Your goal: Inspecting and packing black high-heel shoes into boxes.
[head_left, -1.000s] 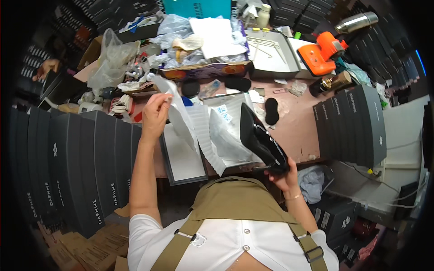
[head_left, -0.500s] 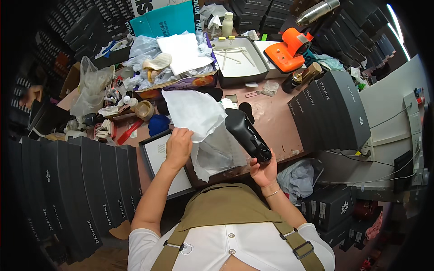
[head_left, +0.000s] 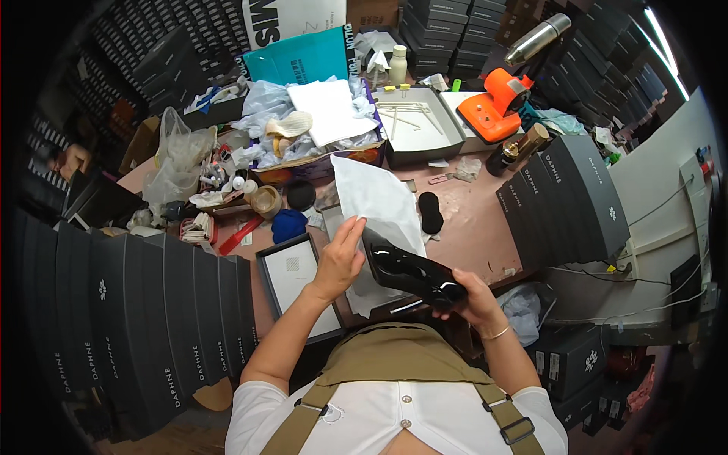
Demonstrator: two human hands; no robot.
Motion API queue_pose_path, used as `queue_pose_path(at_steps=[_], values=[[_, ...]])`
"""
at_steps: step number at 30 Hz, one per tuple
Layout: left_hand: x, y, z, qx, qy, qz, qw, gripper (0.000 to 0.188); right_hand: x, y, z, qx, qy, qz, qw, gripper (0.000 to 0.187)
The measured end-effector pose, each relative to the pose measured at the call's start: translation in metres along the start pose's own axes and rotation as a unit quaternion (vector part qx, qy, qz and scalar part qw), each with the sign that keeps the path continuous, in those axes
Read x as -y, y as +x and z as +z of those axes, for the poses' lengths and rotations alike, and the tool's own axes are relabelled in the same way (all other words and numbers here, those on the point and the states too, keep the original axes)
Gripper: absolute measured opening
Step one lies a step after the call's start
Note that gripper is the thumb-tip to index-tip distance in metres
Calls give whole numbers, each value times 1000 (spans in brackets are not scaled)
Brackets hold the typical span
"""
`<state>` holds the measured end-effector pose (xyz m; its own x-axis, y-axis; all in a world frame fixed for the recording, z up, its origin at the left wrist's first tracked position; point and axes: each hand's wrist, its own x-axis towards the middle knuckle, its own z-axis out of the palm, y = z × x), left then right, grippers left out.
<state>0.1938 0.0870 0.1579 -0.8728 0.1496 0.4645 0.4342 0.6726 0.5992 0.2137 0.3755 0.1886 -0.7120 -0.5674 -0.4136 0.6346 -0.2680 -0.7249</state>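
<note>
Right hand (head_left: 475,300) is gripping a shiny black shoe (head_left: 406,273) by its back end, near the edge of the counter (head_left: 481,235). Around the shoe, the left hand (head_left: 339,264) is pinching white paper (head_left: 375,193) at ten o'clock, a shallow white-lined box (head_left: 292,284) is lying at nine, and an orange tape holder (head_left: 493,110) is sitting at one.

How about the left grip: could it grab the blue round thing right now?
Probably yes: the blue round thing sits just past the shallow box, left of the left grip, and nothing seems to cover it. That grip seems to be pinching white paper, though, so it might let go first.
</note>
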Motion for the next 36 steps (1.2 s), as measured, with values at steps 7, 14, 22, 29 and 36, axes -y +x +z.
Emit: queue_pose_path(at_steps=[7,14,22,29,36], values=[[-62,-24,23,93,-97,55,989,66,-51,40,30,-76,133,-182,971,40],[-93,-22,44,84,-198,96,972,64,-30,20,6,-61,403,-147,901,38],[-128,-35,83,172,-299,215,914,65,-78,26,-43,-176,11,-223,959,53],[-123,-35,94,338,-313,167,872,66,-105,20,-135,-224,-683,-235,654,59],[-21,-74,65,57,110,-209,970,90,-36,69,-130,-210,-739,-76,636,34]])
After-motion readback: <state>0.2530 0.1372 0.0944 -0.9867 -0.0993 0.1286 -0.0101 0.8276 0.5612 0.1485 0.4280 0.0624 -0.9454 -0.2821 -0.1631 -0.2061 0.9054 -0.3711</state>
